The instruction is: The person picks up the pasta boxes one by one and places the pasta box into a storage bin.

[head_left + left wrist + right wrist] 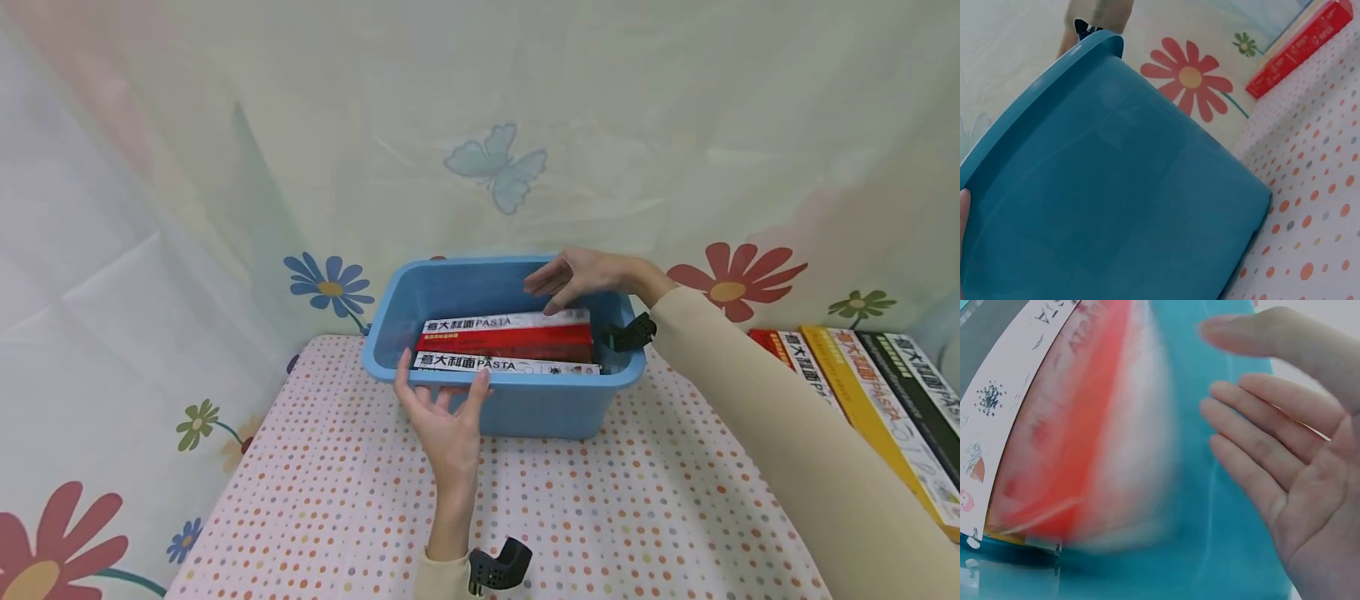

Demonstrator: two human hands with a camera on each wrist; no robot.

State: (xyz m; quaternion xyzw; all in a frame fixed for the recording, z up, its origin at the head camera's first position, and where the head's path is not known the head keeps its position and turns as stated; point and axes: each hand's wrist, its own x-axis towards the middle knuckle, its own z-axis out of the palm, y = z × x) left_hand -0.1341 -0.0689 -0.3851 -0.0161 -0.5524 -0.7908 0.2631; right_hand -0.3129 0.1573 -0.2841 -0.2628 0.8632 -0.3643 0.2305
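Head view: you had soft, even light and a faint shadow on the table [337,500]. Your left-wrist view ran dim, the tub [1116,169] dull; your right-wrist view showed the red box [1092,437] smeared by blur.

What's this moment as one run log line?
left hand: grips near rim of blue bin; right hand: over bin, holding nothing; red pasta box: in bin; three pasta boxes: right of bin

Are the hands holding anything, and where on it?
Yes: the left hand holds the blue bin by its near rim; the right hand holds nothing.
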